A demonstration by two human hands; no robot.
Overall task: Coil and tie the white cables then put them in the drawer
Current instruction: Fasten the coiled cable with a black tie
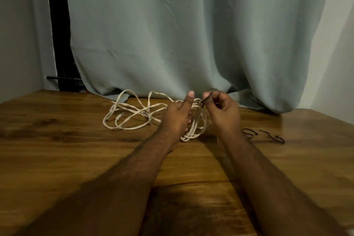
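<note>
Wooden tabletop [57, 140], dark-grained, backed by one pale grey-green curtain [172, 34] whose hem touches the table's far edge; plain wall either side.

Items counted:

1. White cables, two groupings. One loose tangle [134, 115] lies sprawled flat on the table near the curtain, to the left of the hands. One coiled bundle [193, 130] (several loops stacked together) is held upright between the hands, its lower loops touching or just above the wood; which cannot be told.

2. Black ties on the table [263, 135], two, thin and curved, lying just beside each other to the right of the right forearm, apart from the cables.

3. Black tie in hand [206, 98], one, a thin dark strip at the top of the coil.

4. Hands, two, bare, forearms reaching in from the near edge.

Left hand [178, 117]: fingers curled round the coiled bundle, gripping its left side, thumb raised straight up. The coil sits directly against its palm side, passing to the right of it.

Right hand [224, 113]: thumb and forefinger pressed together, pinching the black tie in hand, remaining fingers loosely curled. The coil hangs just left of and below this pinch.
</note>
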